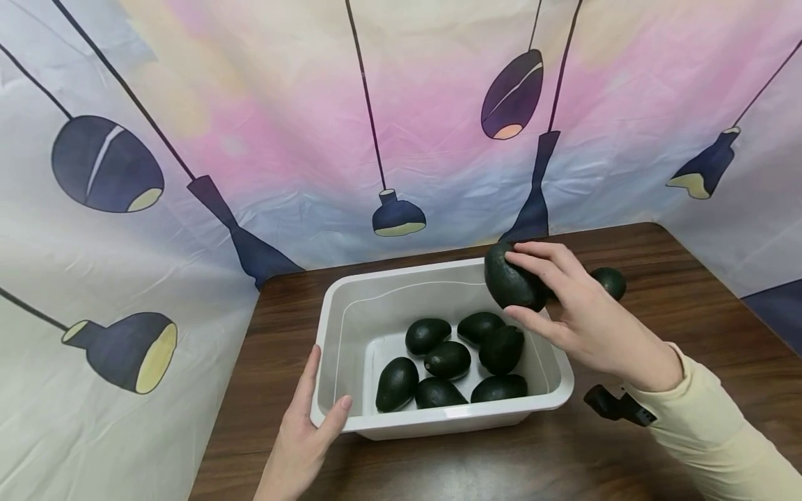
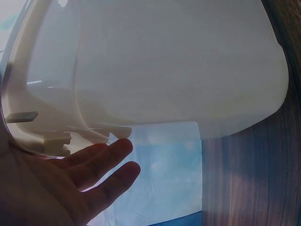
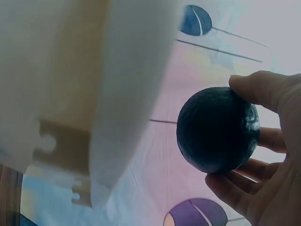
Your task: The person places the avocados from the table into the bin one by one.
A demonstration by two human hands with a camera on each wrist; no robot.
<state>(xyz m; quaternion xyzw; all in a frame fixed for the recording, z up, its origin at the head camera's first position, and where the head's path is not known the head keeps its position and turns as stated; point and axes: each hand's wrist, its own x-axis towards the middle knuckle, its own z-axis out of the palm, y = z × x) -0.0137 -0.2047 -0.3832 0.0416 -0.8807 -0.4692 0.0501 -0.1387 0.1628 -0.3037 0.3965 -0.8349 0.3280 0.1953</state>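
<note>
In the head view a white plastic bin (image 1: 401, 277) stands on the table with several dark green avocados lying in it, one of them (image 1: 447, 360) near the middle. Above the bin's far right corner, my right hand (image 1: 576, 313) grips another avocado (image 1: 510, 278) between thumb and fingers. The right wrist view shows this avocado (image 3: 218, 129) held at the fingertips, beside the bin's outer wall (image 3: 136, 84). My left hand (image 1: 303, 424) rests against the bin's near left corner, thumb at the rim. Its fingers (image 2: 113, 155) look extended along the outside in the left wrist view.
One more avocado (image 1: 609, 282) lies on the brown wooden table (image 1: 677, 299), right of the bin and partly behind my right hand. A cloth backdrop (image 1: 301, 139) printed with hanging lamps rises behind the table. A black device (image 1: 620, 406) sits at my right wrist.
</note>
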